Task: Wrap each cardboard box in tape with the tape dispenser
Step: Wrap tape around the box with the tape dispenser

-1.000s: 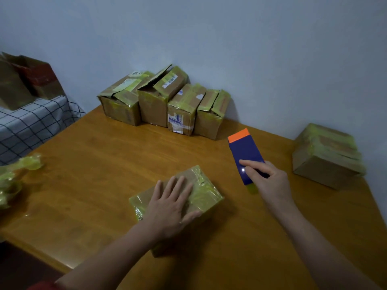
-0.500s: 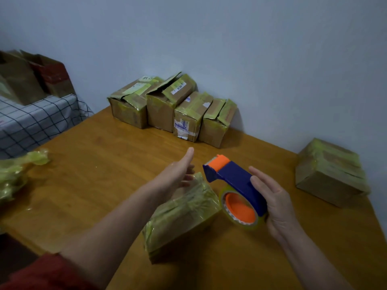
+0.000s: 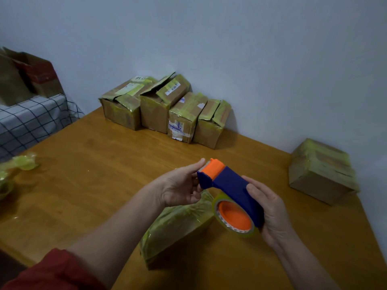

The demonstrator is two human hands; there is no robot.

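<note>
Right hand (image 3: 272, 212) is gripping the tape dispenser (image 3: 230, 183) mid-frame; left hand (image 3: 180, 187) fingers (image 3: 196, 164) are pinching its orange head.

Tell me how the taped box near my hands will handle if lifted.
Probably slick: glossy tape covers the box. Likely stiff: its edges look square. It seems to lie flat on the table, so a push should slide it, not tip it.

Six cardboard boxes (image 3: 120, 110) on one desk (image 3: 94, 185): a back row (image 3: 182, 116) of four, a lone box (image 3: 320, 170) at the right, a near box (image 3: 177, 222). One tape dispenser (image 3: 228, 185). Two hands: left hand (image 3: 180, 187), right hand (image 3: 270, 210). One paper bag (image 3: 31, 78).
</note>
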